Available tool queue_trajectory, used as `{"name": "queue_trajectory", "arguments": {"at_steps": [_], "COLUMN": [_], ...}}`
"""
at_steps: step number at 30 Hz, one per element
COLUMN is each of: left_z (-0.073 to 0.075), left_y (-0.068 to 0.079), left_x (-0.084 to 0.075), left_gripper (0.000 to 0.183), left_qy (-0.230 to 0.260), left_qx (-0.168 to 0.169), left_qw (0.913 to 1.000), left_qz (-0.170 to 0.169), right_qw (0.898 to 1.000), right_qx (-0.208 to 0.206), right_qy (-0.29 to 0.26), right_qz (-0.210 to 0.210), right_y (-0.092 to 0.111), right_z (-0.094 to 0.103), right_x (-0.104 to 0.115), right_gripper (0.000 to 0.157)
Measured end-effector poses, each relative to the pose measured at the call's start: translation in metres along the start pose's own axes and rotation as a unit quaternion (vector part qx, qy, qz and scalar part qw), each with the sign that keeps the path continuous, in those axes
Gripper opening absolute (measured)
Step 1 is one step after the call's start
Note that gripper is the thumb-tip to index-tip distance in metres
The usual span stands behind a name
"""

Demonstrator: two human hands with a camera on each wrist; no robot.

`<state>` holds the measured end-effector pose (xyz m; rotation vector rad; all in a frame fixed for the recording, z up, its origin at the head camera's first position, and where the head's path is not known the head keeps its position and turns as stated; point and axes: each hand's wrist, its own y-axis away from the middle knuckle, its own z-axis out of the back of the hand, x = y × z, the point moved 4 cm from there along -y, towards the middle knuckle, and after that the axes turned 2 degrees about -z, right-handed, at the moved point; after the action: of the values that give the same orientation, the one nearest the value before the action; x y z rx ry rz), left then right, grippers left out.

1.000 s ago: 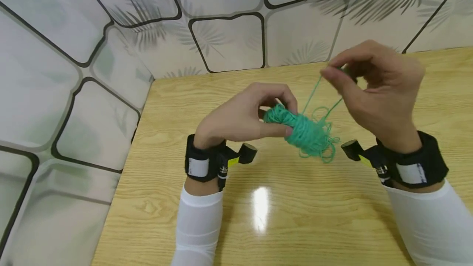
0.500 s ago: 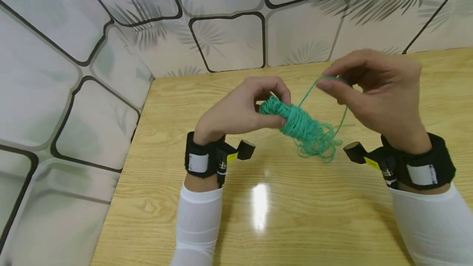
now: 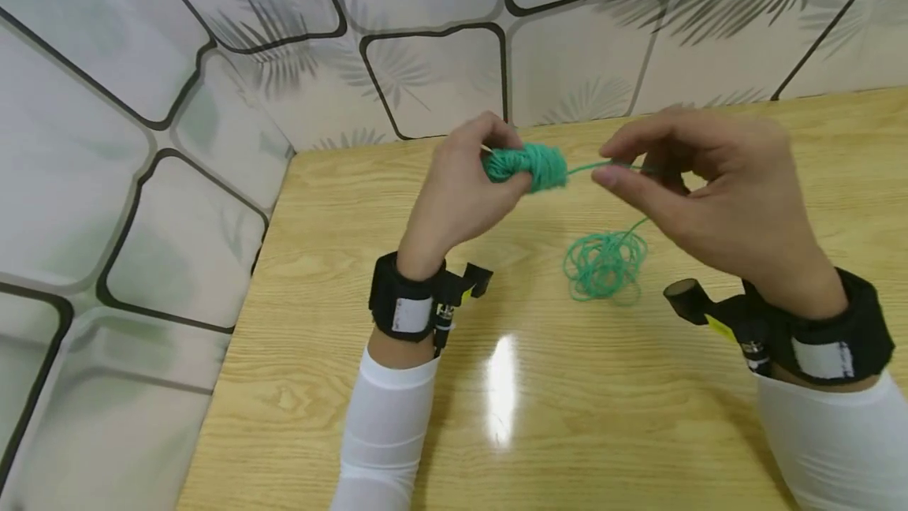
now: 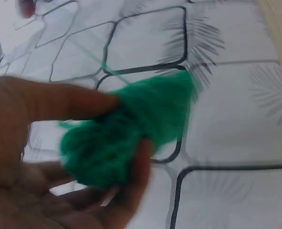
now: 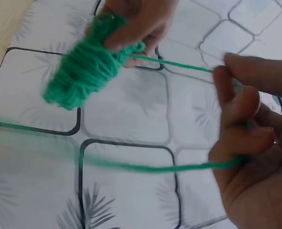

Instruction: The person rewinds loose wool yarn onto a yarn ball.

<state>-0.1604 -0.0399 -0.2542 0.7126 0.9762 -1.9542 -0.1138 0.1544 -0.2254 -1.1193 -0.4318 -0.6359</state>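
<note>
My left hand [image 3: 464,184] pinches a small bundle of green yarn [image 3: 542,167] by one end, between thumb and fingers. In the left wrist view the wound yarn [image 4: 155,107] looks blurred, with the thumb and fingers on either side of it. A strand runs taut from the bundle to my right hand [image 3: 716,188], which pinches it between thumb and index finger. In the right wrist view a second length of strand [image 5: 179,168] leaves the lower curled fingers. Loose yarn coils [image 3: 605,265] lie on the table below, joined to the right hand by a strand.
The wooden table [image 3: 298,385] meets a patterned wall [image 3: 433,85] at the back and another patterned panel [image 3: 142,259] on the left. Black wrist straps [image 3: 404,298] with small cameras are on both wrists.
My left hand has turned and risen toward the back, lifting the bundle away from the loose coils, which now lie apart. My right hand has come lower, and the strand is now nearly level.
</note>
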Motion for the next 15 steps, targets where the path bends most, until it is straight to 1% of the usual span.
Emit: {"name": "queue_trajectory", "arguments": {"at_steps": [1, 2, 3, 4, 5, 6, 7, 8, 9, 10, 11, 12, 13, 14, 15], "left_z": [-0.004, -0.007, -0.009, -0.009, -0.008, -0.006, -0.002, 0.001, 0.004, 0.007, 0.009, 0.011, 0.011, 0.010, 0.008], "left_y": [0.001, 0.003, 0.005, 0.006, 0.008, 0.008, 0.008, 0.007, 0.006, 0.006, 0.006, 0.006, 0.006, 0.006, 0.006], "left_x": [-0.003, -0.007, -0.013, -0.018, -0.024, -0.029, -0.032, -0.034, -0.033, -0.030, -0.026, -0.022, -0.017, -0.014, -0.011], "left_gripper": [0.018, 0.019, 0.020, 0.021, 0.022, 0.023, 0.023, 0.023, 0.023, 0.024, 0.024, 0.023, 0.023, 0.023, 0.023], "left_qy": [0.019, 0.059, 0.111, 0.167, 0.224, 0.275, 0.318, 0.346, 0.363, 0.365, 0.345, 0.306, 0.264, 0.211, 0.160], "left_qx": [0.051, 0.096, 0.128, 0.144, 0.143, 0.123, 0.086, 0.039, -0.014, -0.067, -0.112, -0.145, -0.159, -0.154, -0.132], "left_qw": [0.9984, 0.9932, 0.9842, 0.9729, 0.9602, 0.9483, 0.9380, 0.9305, 0.9251, 0.9232, 0.9280, 0.9383, 0.9503, 0.9648, 0.9782], "left_qz": [-0.014, -0.029, -0.051, -0.071, -0.087, -0.101, -0.109, -0.114, -0.112, -0.100, -0.087, -0.070, -0.047, -0.031, -0.015], "right_qw": [0.998, 0.995, 0.993, 0.992, 0.995, 0.998, 0.999, 0.999, 0.997, 0.994, 0.992, 0.990, 0.991, 0.992, 0.995], "right_qx": [-0.031, -0.053, -0.068, -0.069, -0.057, -0.038, -0.012, 0.017, 0.045, 0.070, 0.086, 0.097, 0.101, 0.098, 0.086], "right_qy": [-0.048, -0.081, -0.098, -0.102, -0.080, -0.052, -0.016, 0.022, 0.055, 0.075, 0.091, 0.097, 0.092, 0.083, 0.053], "right_qz": [0.002, 0.003, -0.005, -0.014, -0.017, -0.026, -0.032, -0.035, -0.036, -0.029, -0.021, -0.017, -0.007, 0.005, 0.012], "right_y": [-0.002, -0.003, -0.005, -0.006, -0.008, -0.010, -0.011, -0.010, -0.009, -0.008, -0.006, -0.003, -0.001, 0.001, 0.001], "right_z": [0.003, 0.004, 0.004, 0.003, 0.000, -0.005, -0.010, -0.015, -0.020, -0.025, -0.028, -0.030, -0.030, -0.028, -0.025], "right_x": [-0.002, -0.006, -0.009, -0.011, -0.013, -0.014, -0.014, -0.013, -0.011, -0.008, -0.005, -0.002, 0.001, 0.003, 0.004], "right_gripper": [0.018, 0.016, 0.014, 0.015, 0.012, 0.014, 0.013, 0.012, 0.011, 0.011, 0.009, 0.010, 0.009, 0.010, 0.012]}}
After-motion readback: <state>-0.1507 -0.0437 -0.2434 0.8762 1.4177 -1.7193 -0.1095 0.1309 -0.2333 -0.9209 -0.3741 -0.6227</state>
